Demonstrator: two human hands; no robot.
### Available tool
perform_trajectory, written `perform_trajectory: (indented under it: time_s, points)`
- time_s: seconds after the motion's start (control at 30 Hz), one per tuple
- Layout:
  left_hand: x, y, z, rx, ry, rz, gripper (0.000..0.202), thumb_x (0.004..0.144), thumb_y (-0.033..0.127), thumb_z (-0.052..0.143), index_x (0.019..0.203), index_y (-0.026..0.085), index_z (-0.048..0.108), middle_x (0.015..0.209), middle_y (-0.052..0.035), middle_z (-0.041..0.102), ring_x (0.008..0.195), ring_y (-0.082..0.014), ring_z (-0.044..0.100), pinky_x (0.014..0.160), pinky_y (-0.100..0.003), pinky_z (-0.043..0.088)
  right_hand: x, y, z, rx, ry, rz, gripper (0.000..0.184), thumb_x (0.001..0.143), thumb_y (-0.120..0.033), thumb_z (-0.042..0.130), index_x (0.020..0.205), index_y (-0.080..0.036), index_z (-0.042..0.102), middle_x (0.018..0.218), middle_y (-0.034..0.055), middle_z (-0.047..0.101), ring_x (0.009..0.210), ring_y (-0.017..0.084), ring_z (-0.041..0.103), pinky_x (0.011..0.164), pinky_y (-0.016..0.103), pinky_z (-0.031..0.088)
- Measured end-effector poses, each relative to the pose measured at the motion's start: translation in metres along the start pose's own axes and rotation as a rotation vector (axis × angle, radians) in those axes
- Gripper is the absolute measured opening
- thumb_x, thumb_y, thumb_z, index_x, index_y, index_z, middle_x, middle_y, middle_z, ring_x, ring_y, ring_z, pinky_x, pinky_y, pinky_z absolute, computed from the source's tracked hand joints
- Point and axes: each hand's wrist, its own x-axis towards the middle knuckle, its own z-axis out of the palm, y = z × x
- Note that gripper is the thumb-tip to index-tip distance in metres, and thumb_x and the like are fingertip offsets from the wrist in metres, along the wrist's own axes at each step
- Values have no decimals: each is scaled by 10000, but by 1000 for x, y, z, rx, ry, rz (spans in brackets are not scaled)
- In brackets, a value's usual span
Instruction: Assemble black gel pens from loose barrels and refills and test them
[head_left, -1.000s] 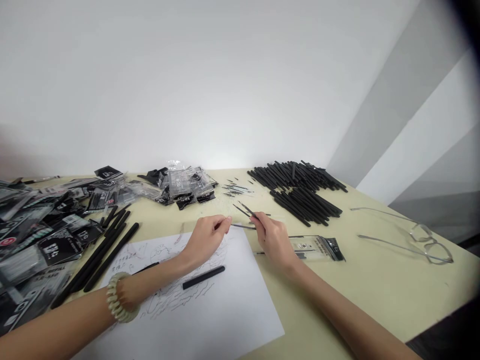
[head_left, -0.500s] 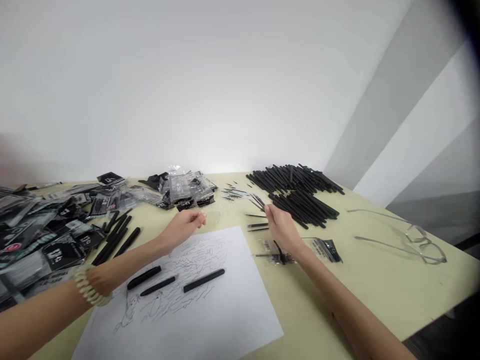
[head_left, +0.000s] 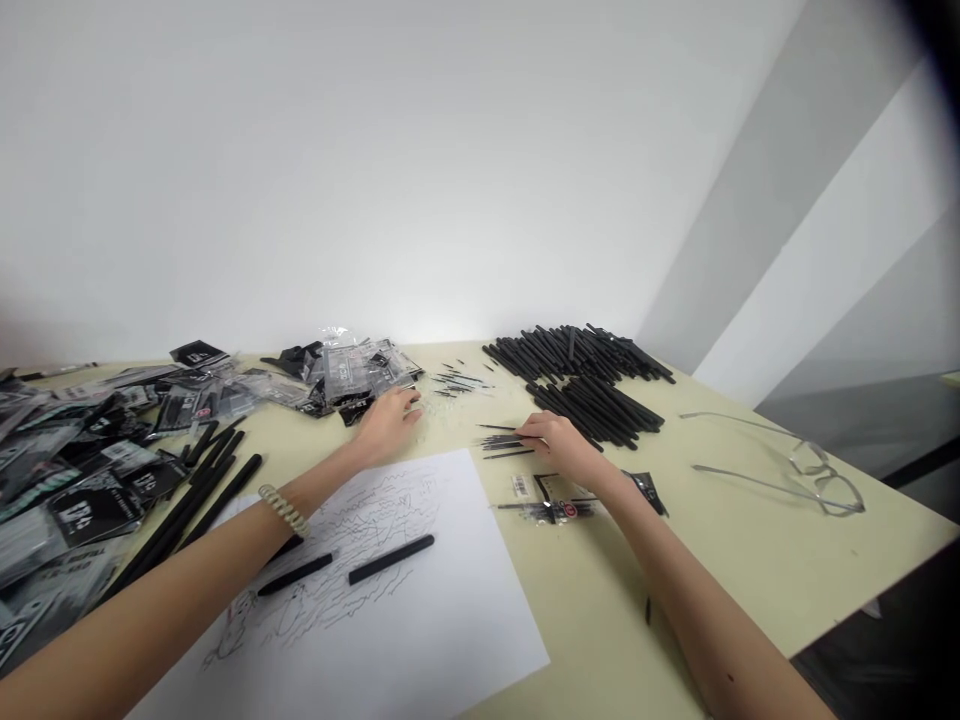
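My right hand (head_left: 556, 442) is closed at the fingertips over a small bunch of thin black pen refills (head_left: 499, 441) lying on the table. Under its wrist sits a clear plastic packet (head_left: 551, 508) with a black and red label. My left hand (head_left: 391, 424), a pale coiled band on its wrist, hovers above the table beyond the paper with fingers slightly apart and nothing in them. A scribbled white sheet (head_left: 450, 600) carries a black pen cap (head_left: 391, 559) and a black pen piece (head_left: 295, 574); another dark piece is partly hidden by my left forearm.
Many black pen barrels (head_left: 592, 410) are heaped at the back right. Loose thin refills (head_left: 461, 380) lie at back centre. Opened plastic packets (head_left: 360, 372) and packaged pens (head_left: 97, 500) cover the left. Eyeglasses (head_left: 810, 475) rest near the right edge; a wall stands behind.
My right hand has lowered the refills from a tilted hold to lie flat beside the others. My left hand has moved slightly away from me and its fingers have loosened.
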Motion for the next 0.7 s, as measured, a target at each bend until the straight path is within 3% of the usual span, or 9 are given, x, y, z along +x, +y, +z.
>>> perform_trajectory:
  time_s: [0.23, 0.37, 0.43, 0.57, 0.7]
  points:
    - [-57, 12, -22, -21, -21, 97, 278, 880, 307, 420, 1096, 181, 541, 1012, -66, 568, 776, -171, 595, 798, -361, 459, -2, 3, -7, -30, -17, 28, 202, 765, -75, 555, 859, -172, 706, 834, 66, 665, 825, 219, 577, 750, 319, 458]
    - [-107, 17, -42, -39, -50, 114, 290, 889, 318, 371, 1103, 221, 540, 1025, -54, 556, 765, -163, 584, 647, -265, 468, -3, 1, -9, -36, -29, 38, 182, 756, -79, 575, 842, -172, 705, 836, 61, 669, 825, 219, 585, 748, 319, 461]
    - [-132, 13, -50, -53, -49, 94, 299, 894, 337, 357, 1117, 229, 525, 1021, -60, 552, 721, -153, 576, 525, -221, 440, -3, 0, -10, -33, -30, 40, 168, 758, -91, 579, 839, -170, 703, 841, 59, 668, 826, 220, 584, 747, 321, 461]
    - [-171, -2, -62, -28, -5, 56, 276, 887, 343, 396, 1091, 229, 543, 1032, -66, 549, 765, -153, 573, 563, -205, 450, -3, 0, -10, -27, -23, 31, 161, 779, -118, 557, 846, -175, 693, 861, 60, 661, 849, 224, 576, 761, 328, 451]
    - [-188, -10, -68, -24, -34, 6, 258, 879, 354, 422, 1039, 224, 577, 1049, -70, 562, 830, -172, 585, 590, -202, 469, -4, -2, -10, -39, -22, 19, 139, 782, -159, 559, 850, -171, 680, 866, 72, 652, 864, 240, 565, 756, 348, 450]
